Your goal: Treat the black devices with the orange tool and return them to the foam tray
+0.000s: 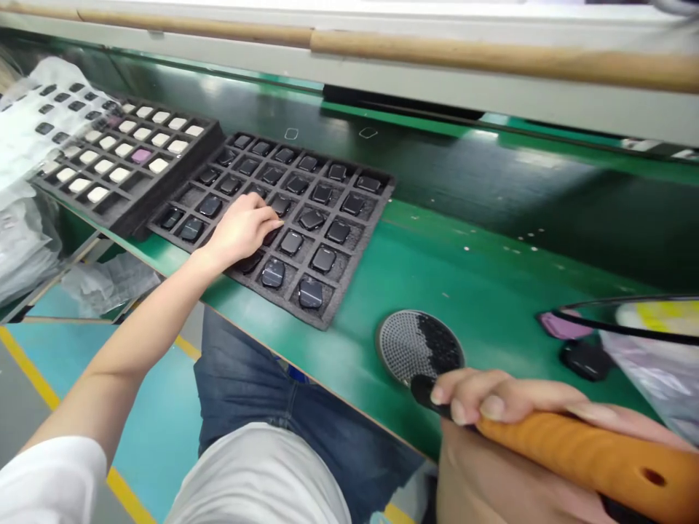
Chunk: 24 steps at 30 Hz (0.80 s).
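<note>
My left hand [243,227] reaches over a black foam tray [376,207] full of small dark square parts [323,258]. Its fingers are curled down into one pocket near the tray's middle; what they pinch is hidden. My right hand [505,404] is at the lower right, fingers wrapped round an orange-handled tool [595,455] with a black tip. That tip lies just below a round perforated metal disc [418,348] on the green bench.
A second black tray [128,207] with white square parts sits to the left, beside clear plastic bags [22,138]. A dark part [585,360], a purple piece [560,325] and a black-rimmed lens [628,316] lie at right. A conveyor belt [491,182] runs behind.
</note>
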Tool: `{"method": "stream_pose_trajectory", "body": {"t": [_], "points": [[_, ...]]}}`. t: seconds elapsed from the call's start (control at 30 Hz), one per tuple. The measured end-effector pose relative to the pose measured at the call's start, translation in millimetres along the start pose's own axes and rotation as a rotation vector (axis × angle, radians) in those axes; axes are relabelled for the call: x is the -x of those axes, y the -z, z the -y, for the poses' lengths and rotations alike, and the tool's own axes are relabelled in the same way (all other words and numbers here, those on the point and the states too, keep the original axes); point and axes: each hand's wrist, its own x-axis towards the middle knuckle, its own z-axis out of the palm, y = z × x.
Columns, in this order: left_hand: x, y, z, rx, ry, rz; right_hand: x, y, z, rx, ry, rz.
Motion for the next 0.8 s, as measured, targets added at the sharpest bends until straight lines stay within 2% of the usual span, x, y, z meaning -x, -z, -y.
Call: {"method": "stream_pose_trajectory", "body": {"t": [0.03,0.13,0.2,0.3,0.4,0.57,0.63,0.73,0.8], "points": [[3,-0.6,-6,-0.009,-0.021,-0.002,-4,-12,2,0.017,0.103,0.026],[15,-3.5,-31,-0.089,-0.065,0.037,-17,-39,9,0.045,0.154,-0.028],[24,-5.3,-51,-0.198,-0.057,0.071,-22,-48,11,0.068,0.149,-0.088],[30,-6.7,-73,-0.322,-0.044,0.084,-25,-47,8,0.127,0.208,-0.146],[24,-7.4,-79,-0.358,-0.049,0.114,-23,-44,2,0.156,0.221,-0.161],[13,3.0,-72,-0.262,-0.01,0.158,-20,-45,-3,0.146,0.181,-0.151],[24,12.3,-77,-0.173,-0.043,0.077,-20,-45,-3,0.143,0.171,-0.154],[64,21.7,-101,-0.001,-0.2,-0.065,-21,-44,-2,0.152,0.165,-0.166],[97,18.5,-125,0.114,-0.364,-0.043,-21,-43,-1,0.162,0.157,-0.173]]}}
